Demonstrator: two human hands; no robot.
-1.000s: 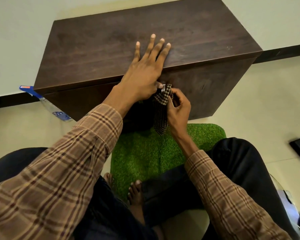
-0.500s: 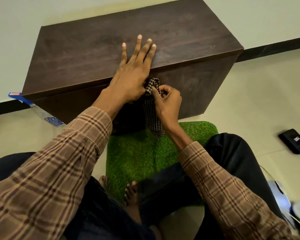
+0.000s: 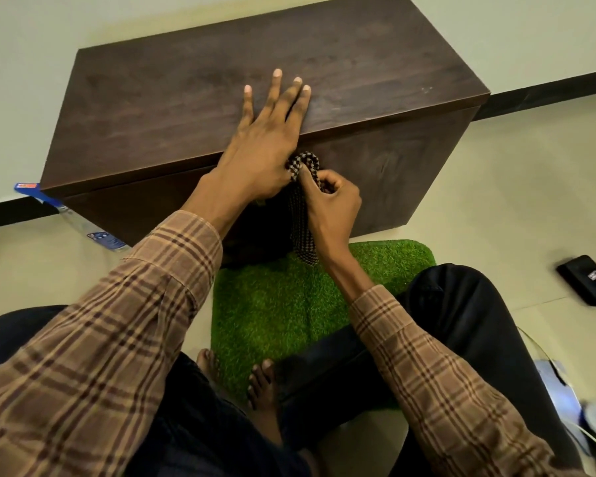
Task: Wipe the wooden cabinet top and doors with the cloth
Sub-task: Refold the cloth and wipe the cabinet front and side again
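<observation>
Two hands at one wooden cabinet (image 3: 200, 108). My left hand (image 3: 265, 139) lies flat, fingers spread, on the top near its front edge. My right hand (image 3: 331, 204) is pinched around one checked cloth (image 3: 303, 218), pressed against the upper front door, its tail hanging down. One green grass mat (image 3: 272, 304) underneath. Black device (image 3: 587, 280) on floor at right; its label unreadable.

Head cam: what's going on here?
A seated person is cleaning a dark wooden cabinet. The left hand lies flat on the top, fingers spread, at the front edge. The right hand pinches a checked cloth against the upper part of the front, right beside the left hand; the rest of the cloth hangs down toward a green mat. What lies under the cloth cannot be seen.
</observation>
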